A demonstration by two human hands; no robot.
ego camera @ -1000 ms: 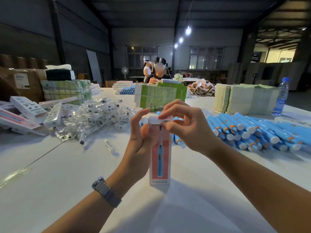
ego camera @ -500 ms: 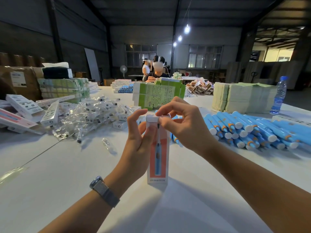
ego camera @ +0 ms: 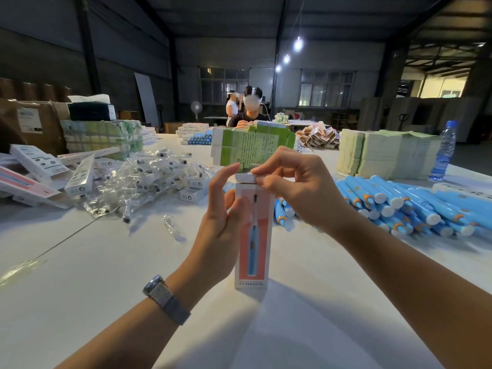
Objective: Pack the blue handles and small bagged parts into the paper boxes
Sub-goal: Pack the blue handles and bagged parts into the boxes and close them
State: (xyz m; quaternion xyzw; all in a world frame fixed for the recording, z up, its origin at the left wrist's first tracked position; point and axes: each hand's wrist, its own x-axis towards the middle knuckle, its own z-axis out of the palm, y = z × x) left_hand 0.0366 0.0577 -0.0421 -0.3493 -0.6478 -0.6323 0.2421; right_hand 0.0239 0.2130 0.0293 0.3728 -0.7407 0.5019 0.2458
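Note:
A tall pink and white paper box (ego camera: 254, 235) with a toothbrush picture stands upright on the white table (ego camera: 106, 275) in front of me. My left hand (ego camera: 221, 222) holds its left side, thumb on the front. My right hand (ego camera: 298, 187) pinches the white top flap of the box with curled fingers. A pile of blue handles (ego camera: 407, 203) with white ends lies to the right. A heap of small clear bagged parts (ego camera: 143, 182) lies to the left.
Closed boxes (ego camera: 40, 166) lie at the far left. Green printed flat cartons (ego camera: 253, 150) and stacks of pale sheets (ego camera: 386, 153) stand behind. A water bottle (ego camera: 443, 150) is at the right. One loose bag (ego camera: 171, 225) lies near the box. People sit far behind.
The box has stayed upright between my hands. My right fingers have shifted on the top flap, which now lies nearly flat on the box. The view moved slightly.

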